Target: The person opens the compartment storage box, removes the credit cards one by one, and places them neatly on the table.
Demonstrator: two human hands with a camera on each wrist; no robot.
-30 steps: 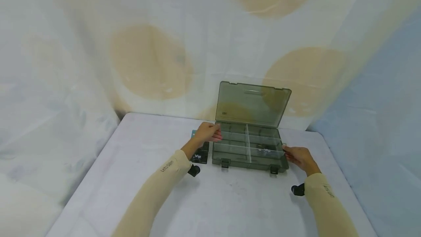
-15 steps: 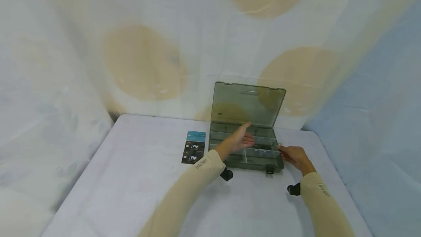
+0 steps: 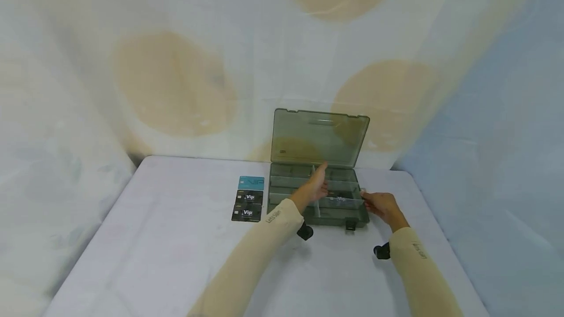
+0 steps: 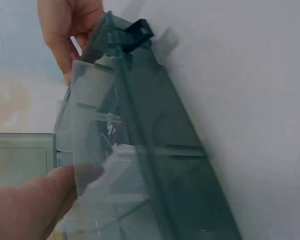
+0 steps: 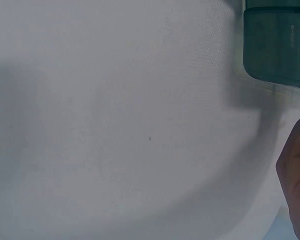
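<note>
Fingers of the left hand (image 3: 315,187) reach straight and relaxed over the middle of the smoky-green translucent plastic organiser box (image 3: 318,194), which sits with its lid upright at the far edge of the white cloth-covered table (image 3: 176,248); a second ago that hand rested at the box's left end, so the work has moved from steadying the case to its inner compartments. Across the box, the right hand (image 3: 382,207) pinches its right end beside a clear plastic divider (image 3: 341,202). Three cards, one teal and two black marked "Vip" (image 3: 246,199), lie uncovered just left of the box.

From the left wrist, the left thumb (image 4: 65,182) touches a clear divider wall (image 4: 97,150) inside the box.

From the right wrist, only bare cloth, a box corner (image 5: 277,45) and a sliver of hand show.
</note>
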